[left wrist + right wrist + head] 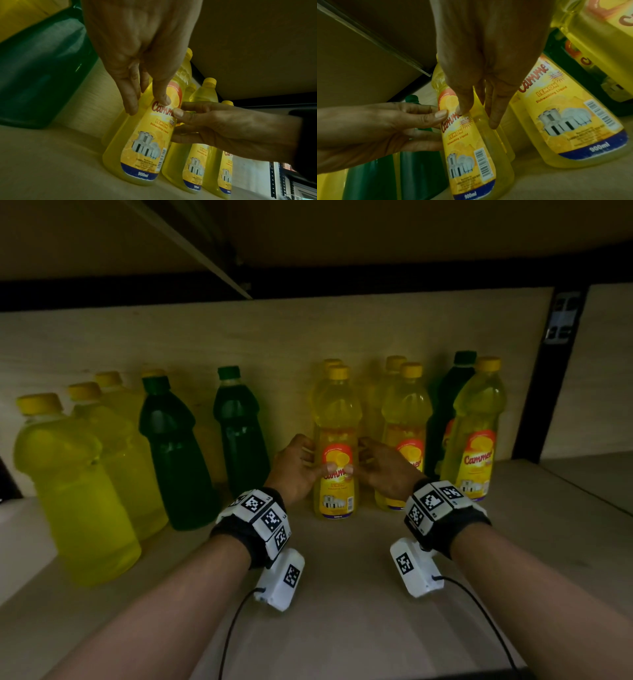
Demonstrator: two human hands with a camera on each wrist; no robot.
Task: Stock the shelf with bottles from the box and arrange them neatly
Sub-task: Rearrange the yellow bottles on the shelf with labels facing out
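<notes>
A yellow lemon dish-liquid bottle (337, 419) (144, 155) (471, 155) stands upright on the wooden shelf (342, 594), mid-row, label facing me. My left hand (310, 462) (146, 105) grips its left side, thumb pressed on the label. My right hand (359, 460) (477, 116) grips its right side, thumb on the label beside the other thumb and fingers curled behind. Another yellow bottle stands directly behind it. No box shows in any view.
Right of the held bottle stand more labelled yellow bottles (406, 422) (476, 433) and a dark green one (448, 405). At the left are two green bottles (174, 453) (239, 433) and several yellow ones (68, 474). A black upright post (548, 392) bounds the right; another shelf hangs close overhead.
</notes>
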